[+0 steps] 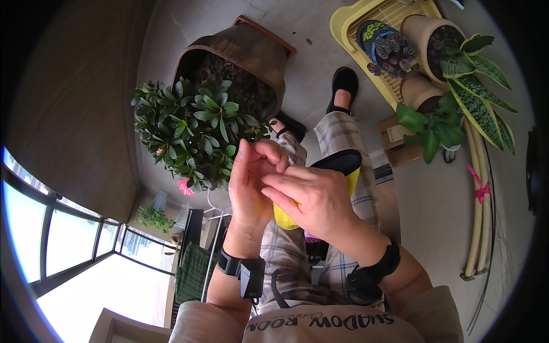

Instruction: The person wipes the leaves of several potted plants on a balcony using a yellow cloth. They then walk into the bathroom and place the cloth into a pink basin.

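My left hand [253, 184] is turned palm up and cupped, its fingers curled inward. The fingertips of my right hand [319, 199] reach into that palm; whether anything small lies between them cannot be seen. Under the hands, over my lap, shows a yellow cloth-like piece [284, 218], with a dark oval thing [341, 162] beside it. Just beyond my left hand stands a leafy shrub [184, 133] with a pink flower [184, 187]. It grows in the soil of a large brown pot [274, 68].
At the upper right, a yellow rack tray [343, 30] holds a snake plant [480, 85] in a beige pot [416, 30] and other potted plants. A cardboard box [403, 154] lies below it. Pale poles [475, 223] tied with pink ribbon run along the right. Windows are at the left.
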{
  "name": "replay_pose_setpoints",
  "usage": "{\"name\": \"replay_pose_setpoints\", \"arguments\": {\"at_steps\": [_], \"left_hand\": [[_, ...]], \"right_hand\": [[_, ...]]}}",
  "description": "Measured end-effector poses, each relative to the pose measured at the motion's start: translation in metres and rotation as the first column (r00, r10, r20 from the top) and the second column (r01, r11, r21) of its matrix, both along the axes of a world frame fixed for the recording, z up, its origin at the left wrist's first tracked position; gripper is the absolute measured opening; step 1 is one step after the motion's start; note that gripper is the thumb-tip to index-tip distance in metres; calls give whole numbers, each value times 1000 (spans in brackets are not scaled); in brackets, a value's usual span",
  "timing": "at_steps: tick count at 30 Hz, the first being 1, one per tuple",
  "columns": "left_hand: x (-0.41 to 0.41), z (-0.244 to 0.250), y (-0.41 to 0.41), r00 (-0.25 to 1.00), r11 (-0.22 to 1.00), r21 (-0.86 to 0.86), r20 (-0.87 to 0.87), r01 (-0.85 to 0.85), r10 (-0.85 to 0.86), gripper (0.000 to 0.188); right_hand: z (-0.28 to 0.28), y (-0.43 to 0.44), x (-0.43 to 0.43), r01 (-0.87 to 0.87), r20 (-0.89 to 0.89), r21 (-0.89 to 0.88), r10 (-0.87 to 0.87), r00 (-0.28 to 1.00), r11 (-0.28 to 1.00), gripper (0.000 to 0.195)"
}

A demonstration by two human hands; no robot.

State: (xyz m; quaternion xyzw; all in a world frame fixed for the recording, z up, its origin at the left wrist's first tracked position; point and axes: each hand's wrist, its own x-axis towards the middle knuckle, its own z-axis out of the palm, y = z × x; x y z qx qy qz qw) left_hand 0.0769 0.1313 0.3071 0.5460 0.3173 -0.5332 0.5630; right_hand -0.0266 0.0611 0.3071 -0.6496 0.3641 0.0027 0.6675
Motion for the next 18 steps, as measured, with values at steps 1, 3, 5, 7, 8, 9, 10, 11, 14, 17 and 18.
{"name": "replay_pose_setpoints", "arguments": {"at_steps": [1, 3, 5, 7, 8, 9, 10, 11, 14, 17, 18], "left_hand": [[-3, 0, 5, 1000, 1000, 7, -15, 5, -5, 45], [-8, 3, 5, 998, 998, 49, -47, 33, -31, 43], [-13, 3, 11, 993, 1000, 22, -121, -13, 15, 43], [-18, 1, 22, 985, 999, -3, -166, -41, 40, 44], [-21, -1, 28, 984, 999, -15, -172, -46, 42, 44], [-23, 0, 32, 983, 998, -27, -179, -50, 45, 44], [-30, 1, 32, 989, 999, 44, -144, -24, 30, 45], [-31, 5, 32, 986, 990, 144, -163, -9, 33, 47], [-31, 16, 36, 970, 996, 91, -242, 25, -2, 49], [-38, 22, 46, 967, 991, 50, -230, 126, -111, 51], [-40, 23, 52, 963, 991, 42, -244, 127, -114, 51]], "right_hand": [[3, 2, -2, -42, -26, -45, 41, 999, 998, 12], [5, 6, -8, -99, -36, -104, 96, 995, 990, 12], [6, 11, -18, -128, 1, -134, 129, 992, 983, 14], [9, 11, -20, -42, 16, 12, 42, 999, 999, 15], [9, 11, -22, 19, 16, 100, -21, 1000, 995, 15], [9, 11, -23, 81, 11, 186, -85, 996, 979, 15], [9, 5, -24, 159, -56, 304, -149, 987, 939, 14], [3, 7, -26, 255, -98, 458, -237, 967, 852, 13], [-22, -9, -30, 250, -223, 615, -139, 965, 748, 18], [-58, -11, -26, 288, -258, 727, -141, 956, 624, 30], [-71, -9, -22, 260, -246, 720, -113, 963, 644, 32]]}}
